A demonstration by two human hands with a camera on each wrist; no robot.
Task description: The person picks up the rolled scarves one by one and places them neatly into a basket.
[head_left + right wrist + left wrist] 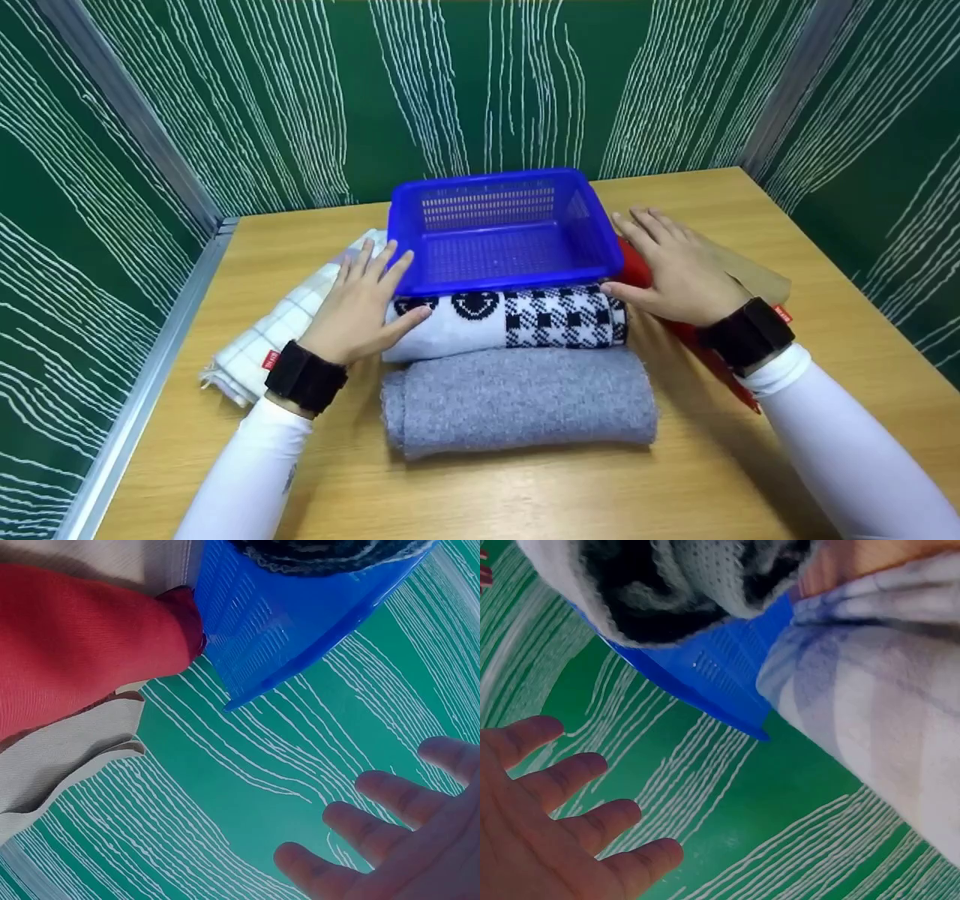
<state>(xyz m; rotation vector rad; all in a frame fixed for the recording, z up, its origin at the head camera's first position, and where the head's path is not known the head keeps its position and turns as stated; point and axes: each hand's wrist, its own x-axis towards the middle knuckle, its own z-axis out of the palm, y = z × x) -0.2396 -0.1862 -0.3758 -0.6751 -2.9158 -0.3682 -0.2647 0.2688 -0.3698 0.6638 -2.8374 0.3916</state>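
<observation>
Fingers (375,259) of the left hand (358,304) were held straight and spread, resting at the left end of the patterned rolled cloth (510,319), the fingertips just short of the blue basket (501,229); nothing was gripped. The right hand (675,270) was likewise laid flat and open against the basket's right side, its thumb touching the roll's right end.

The basket was stood on the bench (525,480), empty as far as could be seen. The patterned roll was pressed against the basket's near wall, and a grey rolled cloth (517,401) was laid just nearer the person than that. A white checked cloth (277,330) was found to the basket's left, a red cloth (637,270) and a beige one (750,274) to its right, partly under the right hand.

For the patterned roll to be handled well, it was judged that both ends should be clasped evenly, so that the roll was kept tight and level. Care was needed that the basket was not nudged backward, and that the roll was raised clear of the rim rather than dragged against it.
</observation>
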